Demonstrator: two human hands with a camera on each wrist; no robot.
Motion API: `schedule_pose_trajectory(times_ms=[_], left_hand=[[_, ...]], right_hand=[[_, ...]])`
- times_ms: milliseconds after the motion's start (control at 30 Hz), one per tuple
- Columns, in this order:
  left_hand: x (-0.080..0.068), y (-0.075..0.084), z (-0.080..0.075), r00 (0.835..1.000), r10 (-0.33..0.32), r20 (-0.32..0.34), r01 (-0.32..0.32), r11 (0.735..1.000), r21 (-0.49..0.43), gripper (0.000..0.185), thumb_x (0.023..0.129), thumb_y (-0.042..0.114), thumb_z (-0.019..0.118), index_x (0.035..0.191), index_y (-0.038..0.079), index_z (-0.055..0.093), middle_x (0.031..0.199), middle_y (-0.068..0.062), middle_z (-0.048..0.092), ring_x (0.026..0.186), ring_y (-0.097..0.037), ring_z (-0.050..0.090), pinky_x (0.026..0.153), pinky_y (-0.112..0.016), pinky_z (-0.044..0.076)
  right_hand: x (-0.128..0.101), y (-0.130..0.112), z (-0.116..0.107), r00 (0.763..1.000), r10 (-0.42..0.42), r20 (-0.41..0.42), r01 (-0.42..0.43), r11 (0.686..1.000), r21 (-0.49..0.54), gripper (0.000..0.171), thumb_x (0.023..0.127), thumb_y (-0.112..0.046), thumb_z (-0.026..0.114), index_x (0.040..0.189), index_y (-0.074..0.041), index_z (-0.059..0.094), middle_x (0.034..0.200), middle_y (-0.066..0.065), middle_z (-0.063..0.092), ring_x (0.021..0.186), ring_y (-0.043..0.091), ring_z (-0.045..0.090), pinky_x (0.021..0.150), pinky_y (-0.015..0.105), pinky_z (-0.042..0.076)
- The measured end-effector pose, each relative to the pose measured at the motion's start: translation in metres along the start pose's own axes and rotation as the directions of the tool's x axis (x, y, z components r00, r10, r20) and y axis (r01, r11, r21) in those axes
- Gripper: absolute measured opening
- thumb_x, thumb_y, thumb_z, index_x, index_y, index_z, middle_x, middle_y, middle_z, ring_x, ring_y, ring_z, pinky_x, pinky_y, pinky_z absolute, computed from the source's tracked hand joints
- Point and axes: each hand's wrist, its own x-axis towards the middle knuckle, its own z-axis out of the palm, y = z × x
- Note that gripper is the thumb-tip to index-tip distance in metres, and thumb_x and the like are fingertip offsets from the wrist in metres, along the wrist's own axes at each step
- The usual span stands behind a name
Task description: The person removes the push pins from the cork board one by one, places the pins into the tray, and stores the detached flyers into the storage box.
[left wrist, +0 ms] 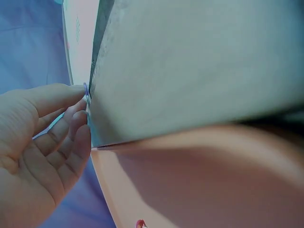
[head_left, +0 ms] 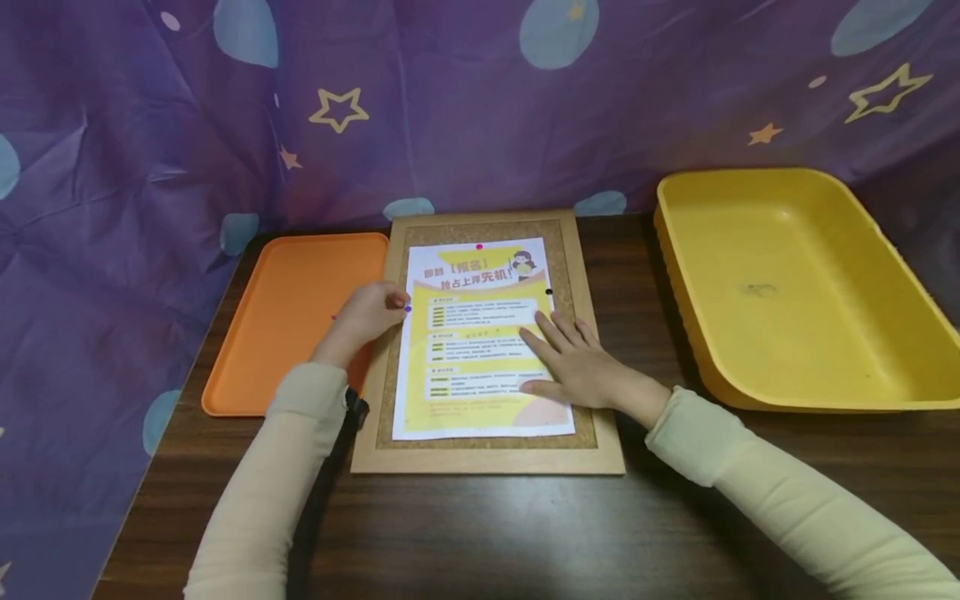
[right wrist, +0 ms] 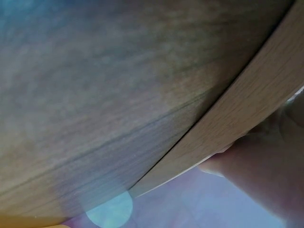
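The cork board (head_left: 487,454) lies flat on the bench (head_left: 480,533), between the orange tray (head_left: 288,321) and the yellow tub (head_left: 795,292). Its long axis runs from the person toward the purple curtain (head_left: 150,150). The flyer (head_left: 480,342) lies on the board with the same long axis; its headline end points toward the curtain.

Purple pin (head_left: 408,308): located at the flyer edge nearest the orange tray, about a third of the way down from the headline end. The left hand (head_left: 367,312) is at this pin. Thumb and fingertips (left wrist: 78,107) are curled together and pinch the pin head at the board's edge. The pin lies directly at the fingertips, on the board side of the hand, so the left hand is the nearer one by far.

The right hand (head_left: 581,367) lies on the flyer's opposite edge, toward the yellow tub. Its fingers are straight and spread, pressing the sheet flat against the board.

Further pins: a red pin (head_left: 479,247) at the middle of the headline edge, and a dark pin (head_left: 549,292) on the edge toward the yellow tub, just beyond the right fingertips.
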Motion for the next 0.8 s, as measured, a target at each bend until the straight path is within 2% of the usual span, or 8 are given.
schedule_pose_trajectory(times_ms=[300,567,800], left_hand=[[0.0064,0.0014,0.0003,0.999,-0.004,0.036,0.002,0.999,0.048,0.025,0.091,0.007,0.058,0.113,-0.004,0.063,0.112,-0.022,0.065,0.106,-0.034,0.059,0.097,-0.045,0.045],[0.0092,0.0066,-0.0022,0.998,0.010,0.064,-0.021,0.987,0.161,0.023,0.091,0.007,0.058,0.110,-0.002,0.066,0.110,-0.020,0.068,0.105,-0.031,0.062,0.094,-0.042,0.048],[0.0093,0.0079,-0.0043,0.996,0.024,0.082,-0.040,0.979,0.201,0.023,0.091,0.007,0.057,0.110,-0.002,0.066,0.109,-0.018,0.068,0.103,-0.030,0.062,0.092,-0.042,0.048]], right_hand=[[0.0002,0.0003,0.0006,1.000,-0.003,-0.002,0.003,1.000,0.004,0.079,0.096,-0.054,0.043,0.155,-0.014,0.009,0.160,0.018,-0.008,0.147,0.041,-0.007,0.116,0.062,-0.005],[0.0001,-0.0002,-0.0004,1.000,0.004,0.007,-0.004,1.000,0.007,0.079,0.096,-0.054,0.044,0.155,-0.014,0.009,0.160,0.017,-0.009,0.148,0.040,-0.007,0.116,0.061,-0.005],[0.0012,0.0016,0.0018,1.000,-0.002,-0.002,0.002,1.000,-0.001,0.079,0.096,-0.054,0.044,0.155,-0.014,0.009,0.160,0.017,-0.008,0.148,0.040,-0.007,0.116,0.062,-0.005]])
